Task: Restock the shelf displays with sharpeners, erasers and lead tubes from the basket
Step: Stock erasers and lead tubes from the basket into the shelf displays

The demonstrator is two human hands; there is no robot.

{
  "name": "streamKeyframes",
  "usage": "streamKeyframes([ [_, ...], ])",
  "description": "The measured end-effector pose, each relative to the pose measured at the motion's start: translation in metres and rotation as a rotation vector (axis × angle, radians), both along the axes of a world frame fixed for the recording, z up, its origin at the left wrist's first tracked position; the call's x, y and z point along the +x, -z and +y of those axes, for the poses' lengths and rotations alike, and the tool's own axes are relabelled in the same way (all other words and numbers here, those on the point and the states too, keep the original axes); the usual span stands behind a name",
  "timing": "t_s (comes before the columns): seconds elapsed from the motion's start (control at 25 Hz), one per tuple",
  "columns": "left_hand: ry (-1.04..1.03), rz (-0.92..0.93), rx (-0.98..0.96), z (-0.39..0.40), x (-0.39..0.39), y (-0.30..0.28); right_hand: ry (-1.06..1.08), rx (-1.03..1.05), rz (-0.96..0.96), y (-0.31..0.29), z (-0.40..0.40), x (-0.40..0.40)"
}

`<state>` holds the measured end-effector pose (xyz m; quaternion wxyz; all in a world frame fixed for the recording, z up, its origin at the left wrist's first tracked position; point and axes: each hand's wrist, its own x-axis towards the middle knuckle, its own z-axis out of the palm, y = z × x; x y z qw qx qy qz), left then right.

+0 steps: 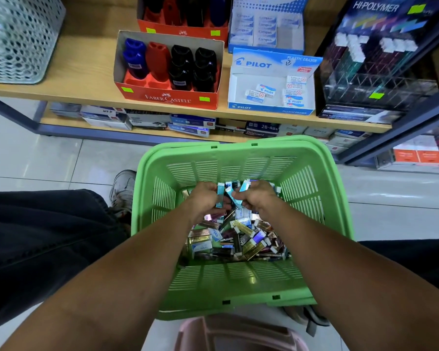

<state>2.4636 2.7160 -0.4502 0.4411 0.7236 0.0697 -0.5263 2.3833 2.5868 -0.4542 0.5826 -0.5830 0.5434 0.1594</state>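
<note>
Both my hands are down in the green basket (238, 282), walls close all round. Left hand (205, 198) and right hand (257, 197) each grip teal lead tubes (220, 196) above the loose heap. Shelf (86, 72) displays beyond, past far rim.

Hands (235, 198) hide the basket's (238, 282) far contents.
</note>
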Motion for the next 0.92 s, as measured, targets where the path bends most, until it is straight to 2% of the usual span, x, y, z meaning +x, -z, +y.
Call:
streamKeyframes([
  [0.16, -0.061, 0.017, 0.024, -0.002, -0.001, 0.001, -0.014, -0.005, -0.042, -0.004, -0.003, 0.0],
  [0.28, -0.07, -0.005, 0.021, -0.004, 0.0, -0.001, 0.075, 0.066, -0.134, -0.011, 0.0, 0.003],
  [0.52, -0.146, 0.146, -0.171, -0.014, -0.013, -0.009, 0.225, 0.154, -0.164, -0.01, 0.007, 0.006],
  [0.64, -0.159, 0.162, -0.201, -0.013, -0.016, -0.004, 0.167, 0.184, -0.146, -0.007, 0.005, 0.005],
  [0.76, -0.155, 0.094, -0.103, -0.014, -0.012, 0.001, -0.12, 0.026, -0.062, -0.009, 0.005, 0.004],
  [0.92, -0.209, 0.154, -0.049, -0.012, -0.004, -0.005, -0.093, 0.153, -0.232, -0.019, 0.01, 0.005],
])
